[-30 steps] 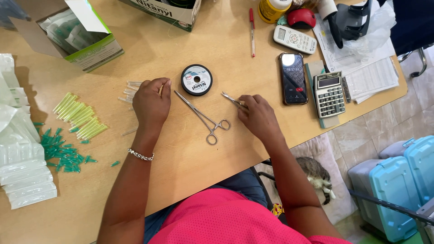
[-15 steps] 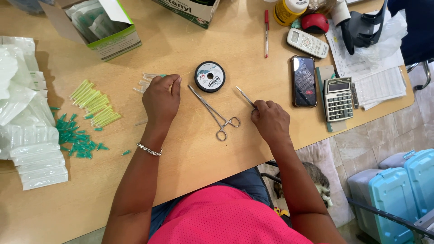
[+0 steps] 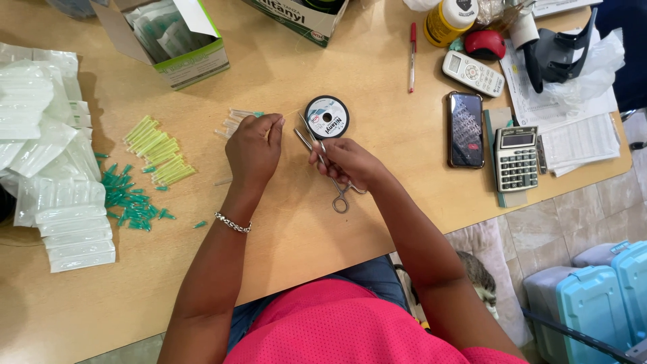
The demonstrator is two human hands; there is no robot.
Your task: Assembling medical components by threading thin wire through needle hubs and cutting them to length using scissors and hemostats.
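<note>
My left hand [image 3: 255,149] rests on the wooden table [image 3: 377,61], fingers pinched on a small green-tipped piece beside a few clear tubes [image 3: 234,119]. My right hand [image 3: 347,164] is closed around the shaft of the metal forceps [image 3: 340,199]. The forceps' ring handles stick out below the hand, and their tips point up toward the black-and-white thread spool [image 3: 327,116]. The spool lies flat just above both hands. What else my right fingers hold is hidden.
Yellow-green tubes [image 3: 158,152] and green caps [image 3: 131,199] lie left of my hands, with clear plastic packets [image 3: 47,175] at the far left. An open box [image 3: 178,44] stands behind them. A phone [image 3: 466,129], calculator [image 3: 516,159], remote [image 3: 473,73] and red pen [image 3: 412,57] lie to the right.
My right hand moved left from the bare table onto the forceps and closed on them. My left hand stayed by the clear tubes.
</note>
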